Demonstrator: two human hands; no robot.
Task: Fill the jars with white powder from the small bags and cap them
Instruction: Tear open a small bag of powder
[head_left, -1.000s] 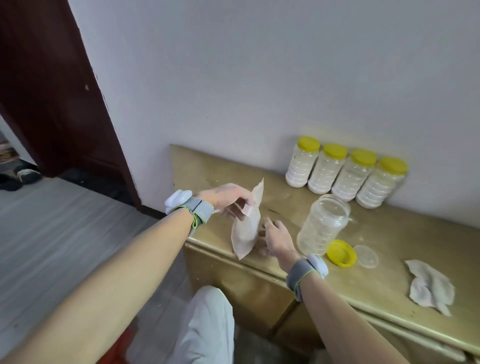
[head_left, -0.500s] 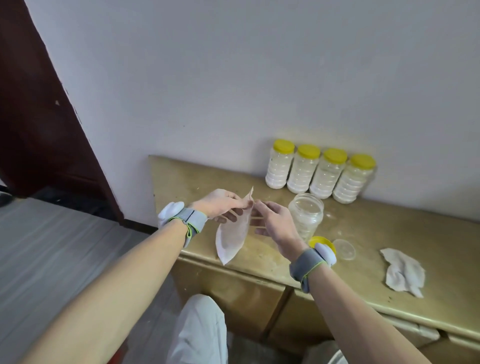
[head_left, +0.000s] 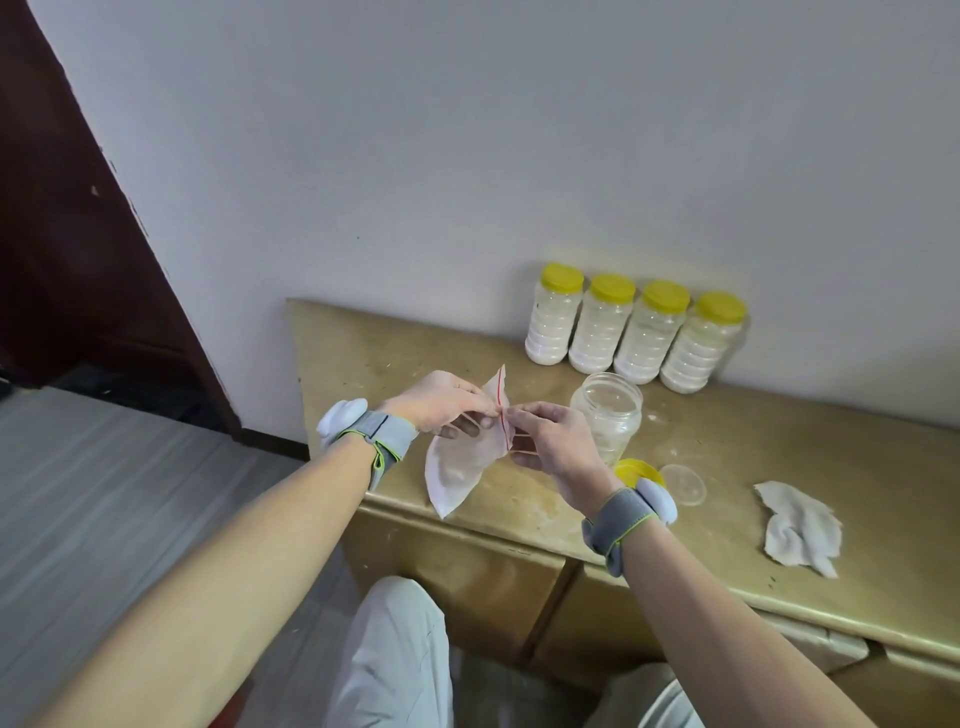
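Note:
A small clear bag (head_left: 457, 462) with white powder and a red zip strip hangs above the table's front left corner. My left hand (head_left: 447, 402) and my right hand (head_left: 550, 439) both pinch its top edge at the strip. Just behind my right hand stands an open, uncapped clear jar (head_left: 608, 415) with a little powder at the bottom. Its yellow cap (head_left: 636, 470) lies on the table, partly hidden by my right wrist. Several capped jars (head_left: 634, 332) filled with powder stand in a row against the wall.
A clear plastic inner lid (head_left: 683, 483) lies next to the yellow cap. A crumpled white cloth (head_left: 800, 527) lies to the right. The gold table (head_left: 779, 457) is dusted with powder. A dark red door (head_left: 78, 234) is at the left; my knees are below.
My right hand rose from the bag's lower part to its top edge, opposite my left hand. Both hands now pinch the zip strip. The view shifted slightly.

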